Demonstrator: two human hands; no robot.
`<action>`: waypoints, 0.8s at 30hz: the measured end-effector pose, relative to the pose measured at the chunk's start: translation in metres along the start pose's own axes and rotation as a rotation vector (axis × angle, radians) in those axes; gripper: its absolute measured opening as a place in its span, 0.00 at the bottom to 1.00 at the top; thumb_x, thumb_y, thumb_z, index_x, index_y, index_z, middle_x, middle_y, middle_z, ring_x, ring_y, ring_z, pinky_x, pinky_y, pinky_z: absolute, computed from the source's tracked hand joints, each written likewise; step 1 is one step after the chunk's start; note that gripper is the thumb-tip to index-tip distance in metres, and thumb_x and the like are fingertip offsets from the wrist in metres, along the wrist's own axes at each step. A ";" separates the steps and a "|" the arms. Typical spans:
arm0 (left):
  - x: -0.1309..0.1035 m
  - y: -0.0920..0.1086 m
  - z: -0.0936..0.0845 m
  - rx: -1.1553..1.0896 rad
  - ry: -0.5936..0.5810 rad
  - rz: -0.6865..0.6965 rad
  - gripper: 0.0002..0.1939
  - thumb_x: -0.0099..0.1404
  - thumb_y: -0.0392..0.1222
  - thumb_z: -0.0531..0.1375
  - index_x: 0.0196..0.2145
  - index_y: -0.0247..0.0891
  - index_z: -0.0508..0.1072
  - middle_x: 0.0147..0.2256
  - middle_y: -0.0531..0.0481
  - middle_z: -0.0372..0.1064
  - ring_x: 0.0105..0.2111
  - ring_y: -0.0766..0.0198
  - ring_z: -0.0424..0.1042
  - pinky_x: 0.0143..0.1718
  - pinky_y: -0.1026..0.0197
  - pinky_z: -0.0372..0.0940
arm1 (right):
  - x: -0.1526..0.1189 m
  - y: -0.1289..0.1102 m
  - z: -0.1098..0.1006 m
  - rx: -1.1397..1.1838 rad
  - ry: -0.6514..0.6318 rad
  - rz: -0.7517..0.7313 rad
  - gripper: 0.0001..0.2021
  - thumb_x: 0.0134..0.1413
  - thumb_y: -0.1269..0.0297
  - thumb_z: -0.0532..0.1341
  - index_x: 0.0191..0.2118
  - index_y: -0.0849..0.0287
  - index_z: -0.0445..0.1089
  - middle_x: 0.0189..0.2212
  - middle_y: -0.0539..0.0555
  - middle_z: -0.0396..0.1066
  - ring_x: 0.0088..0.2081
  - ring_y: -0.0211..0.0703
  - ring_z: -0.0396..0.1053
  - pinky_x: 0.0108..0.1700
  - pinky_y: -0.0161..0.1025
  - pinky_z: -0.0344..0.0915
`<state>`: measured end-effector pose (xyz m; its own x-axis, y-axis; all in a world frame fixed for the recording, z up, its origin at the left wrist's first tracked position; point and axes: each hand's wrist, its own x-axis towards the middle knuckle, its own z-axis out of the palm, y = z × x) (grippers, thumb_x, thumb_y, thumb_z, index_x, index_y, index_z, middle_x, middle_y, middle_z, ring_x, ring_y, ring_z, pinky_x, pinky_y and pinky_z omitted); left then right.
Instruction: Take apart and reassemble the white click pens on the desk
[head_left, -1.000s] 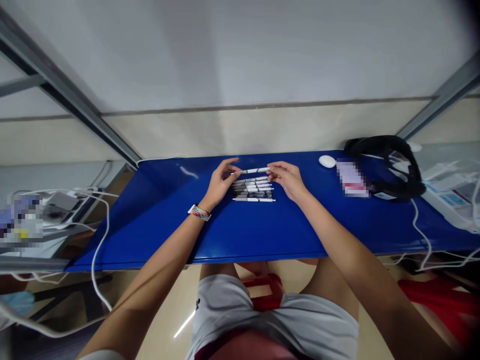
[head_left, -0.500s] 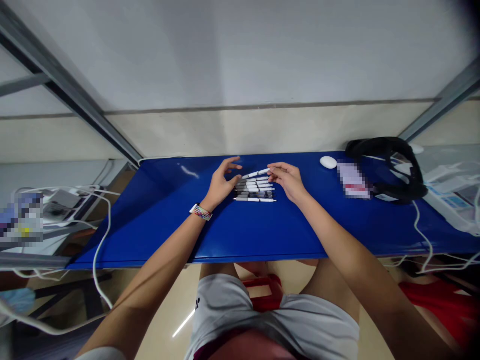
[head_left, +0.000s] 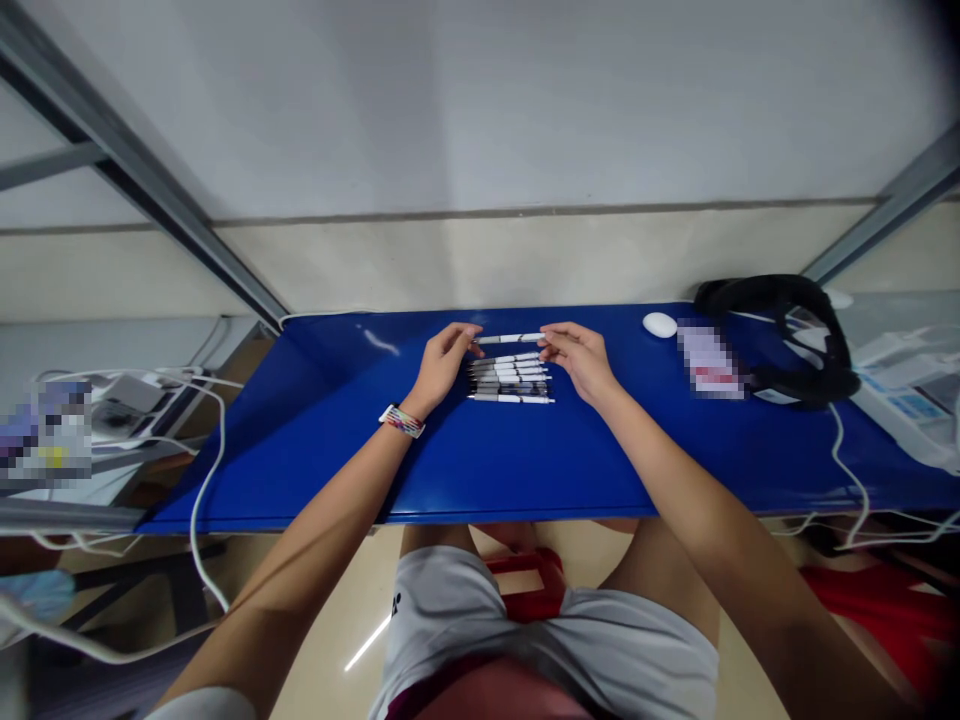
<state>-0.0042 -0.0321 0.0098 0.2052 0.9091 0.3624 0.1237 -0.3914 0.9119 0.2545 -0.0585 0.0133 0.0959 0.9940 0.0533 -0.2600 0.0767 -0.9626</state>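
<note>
A white pen (head_left: 510, 339) with dark markings is held level between my two hands, just beyond the row of other pens. My left hand (head_left: 444, 365) pinches its left end between thumb and fingers. On the other end, the fingertips of my right hand (head_left: 579, 358) are closed. Several similar white and grey pens (head_left: 511, 398) lie side by side below it, roughly parallel, on the blue tabletop (head_left: 517, 460). A patterned band circles my left wrist.
To the right are a white computer mouse (head_left: 660, 325), a blurred-out pale card (head_left: 709, 362) and a black headset with a strap (head_left: 787, 340). White cables (head_left: 206, 480) hang at the left edge. A wall rises behind the table, with grey metal posts on both sides.
The upper pen has swung from slanted to level and sits farther from the row. My left fingers, spread before, have closed on its left end.
</note>
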 end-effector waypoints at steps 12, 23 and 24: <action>0.002 0.001 0.000 -0.110 0.006 -0.036 0.15 0.65 0.48 0.73 0.45 0.41 0.78 0.33 0.51 0.78 0.33 0.62 0.77 0.43 0.56 0.70 | -0.001 -0.001 0.001 0.021 0.012 0.037 0.17 0.41 0.55 0.79 0.37 0.56 0.82 0.31 0.54 0.79 0.30 0.41 0.72 0.40 0.44 0.74; 0.003 -0.005 -0.001 -0.115 0.026 -0.030 0.12 0.67 0.50 0.71 0.37 0.39 0.79 0.33 0.49 0.80 0.35 0.62 0.78 0.43 0.57 0.70 | -0.001 -0.002 0.001 0.020 0.012 0.005 0.16 0.43 0.56 0.78 0.38 0.55 0.82 0.32 0.53 0.80 0.31 0.40 0.72 0.41 0.44 0.74; 0.003 -0.004 -0.002 -0.112 0.023 -0.029 0.12 0.66 0.50 0.72 0.36 0.39 0.79 0.33 0.49 0.80 0.36 0.62 0.78 0.44 0.57 0.70 | 0.000 -0.001 0.001 0.025 0.015 0.011 0.15 0.43 0.56 0.78 0.38 0.55 0.82 0.32 0.53 0.80 0.30 0.40 0.72 0.40 0.44 0.74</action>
<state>-0.0057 -0.0280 0.0073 0.1802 0.9236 0.3385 0.0201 -0.3475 0.9375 0.2542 -0.0588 0.0144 0.1070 0.9935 0.0386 -0.2849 0.0678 -0.9561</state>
